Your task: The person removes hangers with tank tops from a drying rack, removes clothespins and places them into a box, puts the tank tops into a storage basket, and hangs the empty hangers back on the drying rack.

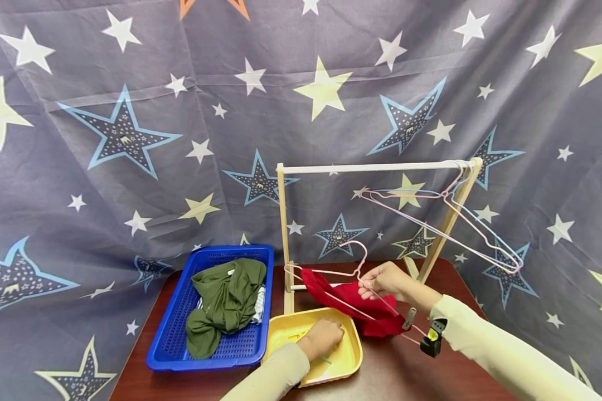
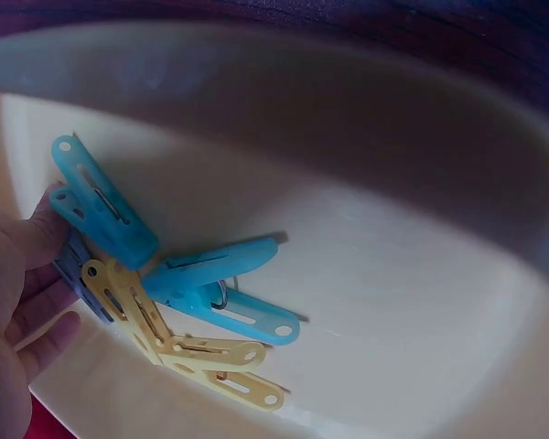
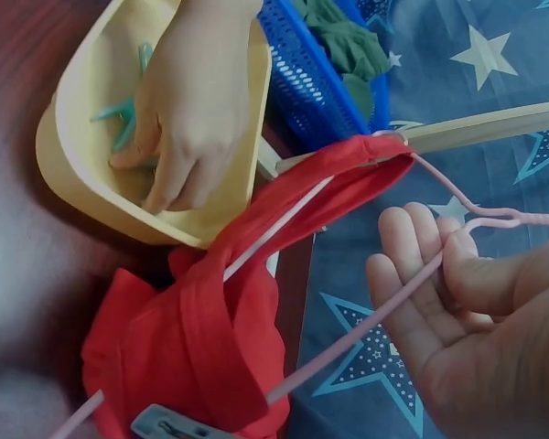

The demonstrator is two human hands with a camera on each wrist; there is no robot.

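In the head view, my left hand point(image 1: 323, 338) reaches into a yellow tray point(image 1: 353, 356). Its fingers pinch a dark blue clothespin point(image 2: 76, 270), partly hidden by the hand in the left wrist view. Beside it lie light blue clothespins point(image 2: 221, 288) and yellow clothespins point(image 2: 201, 352). My right hand point(image 1: 387, 283) holds a pink hanger point(image 3: 357, 331) near its neck, thumb against fingers. A red garment point(image 1: 348, 303) hangs from that hanger, its lower part lying on the table. A grey clothespin point(image 3: 178, 423) is clipped at the garment's strap.
Left of the tray stands a blue basket point(image 1: 168, 334) holding a dark green garment point(image 1: 231, 306) and striped cloth. Behind is a wooden rack point(image 1: 371, 167), with pink and blue hangers point(image 1: 446, 194) on the right of its bar. A star-patterned curtain point(image 1: 281, 44) backs the brown table point(image 1: 461, 356).
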